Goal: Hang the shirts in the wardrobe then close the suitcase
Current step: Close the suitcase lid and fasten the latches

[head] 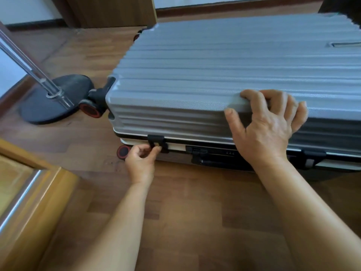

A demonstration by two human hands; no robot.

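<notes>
A left hand (pixel 141 160) pinches the small black latch (pixel 157 142) on the ribbed silver hard-shell suitcase (pixel 224 75), lying shut on the brown wooden floor (pixel 185 202). The right hand (pixel 267 122), fingers spread, presses the lid's near edge. Easing that pressure could leave the latch uncaught.

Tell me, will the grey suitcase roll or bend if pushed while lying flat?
The suitcase likely stays stiff: its ribbed shell looks hard under the right hand. Probably it slides rather than rolls, since its wheels point sideways.
</notes>
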